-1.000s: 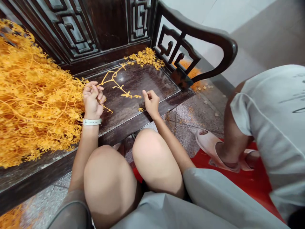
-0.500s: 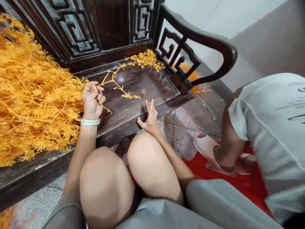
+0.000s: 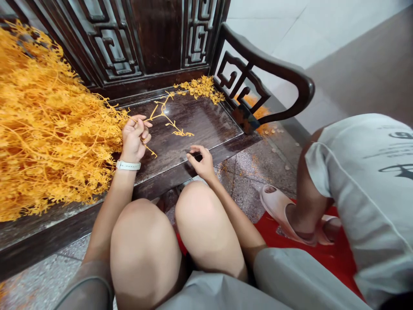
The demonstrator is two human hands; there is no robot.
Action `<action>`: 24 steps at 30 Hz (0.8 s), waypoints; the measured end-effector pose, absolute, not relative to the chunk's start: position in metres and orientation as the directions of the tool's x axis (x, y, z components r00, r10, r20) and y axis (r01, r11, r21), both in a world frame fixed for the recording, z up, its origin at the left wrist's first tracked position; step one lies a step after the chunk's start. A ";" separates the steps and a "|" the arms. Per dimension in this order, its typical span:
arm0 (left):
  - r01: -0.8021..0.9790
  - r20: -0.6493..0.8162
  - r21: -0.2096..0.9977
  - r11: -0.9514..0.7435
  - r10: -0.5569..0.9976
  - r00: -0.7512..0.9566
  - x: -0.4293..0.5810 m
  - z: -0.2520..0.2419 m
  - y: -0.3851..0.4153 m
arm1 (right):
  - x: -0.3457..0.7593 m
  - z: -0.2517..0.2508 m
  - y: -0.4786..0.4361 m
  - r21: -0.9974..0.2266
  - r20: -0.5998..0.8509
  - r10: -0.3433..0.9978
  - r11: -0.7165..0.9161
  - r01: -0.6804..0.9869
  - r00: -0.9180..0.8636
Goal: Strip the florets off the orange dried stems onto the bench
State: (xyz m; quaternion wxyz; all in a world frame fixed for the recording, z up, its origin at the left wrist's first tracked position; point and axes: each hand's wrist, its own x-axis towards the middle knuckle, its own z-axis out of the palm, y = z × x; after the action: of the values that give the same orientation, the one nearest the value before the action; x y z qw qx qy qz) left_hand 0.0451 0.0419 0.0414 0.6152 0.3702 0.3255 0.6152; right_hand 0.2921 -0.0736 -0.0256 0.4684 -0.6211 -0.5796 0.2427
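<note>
My left hand (image 3: 135, 137), with a white wristband, is closed on a thin orange plastic sprig (image 3: 166, 117) that lies across the dark wooden bench seat (image 3: 206, 125). A big heap of the same orange sprigs (image 3: 48, 129) lies on the bench just left of that hand. At the seat's front edge my right hand (image 3: 199, 160) rests with its fingers curled and pinched together; I cannot make out anything in them. A small pile of orange bits (image 3: 200, 87) sits in the far corner of the seat.
The bench has a carved back and a curved armrest (image 3: 274, 71) on the right. Orange scraps (image 3: 258, 111) lie on the speckled floor beyond it. Another person's leg and pale slipper (image 3: 284, 206) stand on a red mat (image 3: 322, 245) at my right. My knees are below the bench.
My right hand drew back from the middle of the seat to its front edge, flicked open, then curled shut. The left hand kept hold of the sprig and loosened slightly.
</note>
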 end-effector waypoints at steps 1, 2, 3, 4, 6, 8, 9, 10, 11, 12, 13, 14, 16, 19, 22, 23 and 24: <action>-0.510 0.055 0.860 -0.025 0.998 0.043 0.046 0.040 0.042 | 0.290 -0.024 -0.067 -0.918 0.204 0.954 0.108 0.382 0.220; -0.503 0.055 0.864 -0.020 0.997 0.053 0.047 0.039 0.042 | 0.287 -0.023 -0.060 -0.965 0.159 0.962 0.103 0.243 0.222; -0.496 0.055 0.868 -0.018 0.997 0.061 0.048 0.037 0.042 | 0.284 -0.021 -0.053 -0.992 0.109 0.970 0.092 0.089 0.216; -0.490 0.057 0.872 -0.017 0.996 0.067 0.049 0.035 0.043 | 0.280 -0.020 -0.045 -0.996 0.057 0.978 0.070 -0.060 0.200; -0.477 0.061 0.879 -0.016 0.995 0.078 0.050 0.030 0.044 | 0.274 -0.018 -0.033 -0.959 -0.032 0.987 0.015 -0.281 0.160; -0.461 0.060 0.888 -0.013 0.994 0.089 0.050 0.025 0.046 | 0.271 -0.016 -0.026 -0.919 -0.085 0.987 -0.026 -0.393 0.134; -0.451 0.059 0.892 -0.010 0.994 0.095 0.051 0.023 0.047 | 0.271 -0.015 -0.024 -0.907 -0.098 0.987 -0.035 -0.420 0.129; -0.442 0.057 0.897 -0.008 0.993 0.100 0.051 0.021 0.048 | 0.271 -0.015 -0.023 -0.898 -0.103 0.986 -0.037 -0.438 0.129; -0.432 0.056 0.902 -0.005 0.993 0.105 0.051 0.020 0.049 | 0.271 -0.016 -0.023 -0.895 -0.103 0.985 -0.031 -0.446 0.137; -0.424 0.054 0.906 -0.001 0.992 0.113 0.051 0.019 0.049 | 0.272 -0.018 -0.024 -0.896 -0.098 0.983 -0.020 -0.444 0.153; -0.417 0.053 0.909 0.005 0.991 0.126 0.051 0.018 0.049 | 0.273 -0.020 -0.024 -0.901 -0.090 0.980 -0.005 -0.434 0.176; -0.413 0.051 0.911 0.014 0.988 0.145 0.051 0.018 0.049 | 0.273 -0.023 -0.024 -0.909 -0.082 0.976 0.010 -0.416 0.202; -0.407 0.049 0.913 0.036 0.979 0.197 0.052 0.018 0.048 | 0.272 -0.030 -0.024 -0.929 -0.073 0.963 0.028 -0.369 0.258; -0.383 0.049 0.921 0.067 0.957 0.286 0.052 0.019 0.044 | 0.269 -0.039 -0.021 -0.955 -0.063 0.947 0.034 -0.296 0.314; -0.345 0.051 0.934 0.089 0.925 0.377 0.053 0.019 0.041 | 0.267 -0.044 -0.018 -0.974 -0.023 0.951 0.048 -0.221 0.308; -0.340 0.053 0.936 0.093 0.916 0.397 0.053 0.019 0.040 | 0.267 -0.045 -0.017 -0.979 -0.003 0.958 0.056 -0.196 0.288; -0.341 0.056 0.935 0.095 0.911 0.408 0.054 0.019 0.039 | 0.267 -0.046 -0.016 -0.983 0.017 0.964 0.064 -0.172 0.264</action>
State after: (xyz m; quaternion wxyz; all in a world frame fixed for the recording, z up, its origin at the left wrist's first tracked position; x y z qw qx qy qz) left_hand 0.0536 0.0394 0.0193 0.6805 0.4907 0.2905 0.4602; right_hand 0.2666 -0.0163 -0.0457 0.6146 -0.5041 -0.3930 0.4623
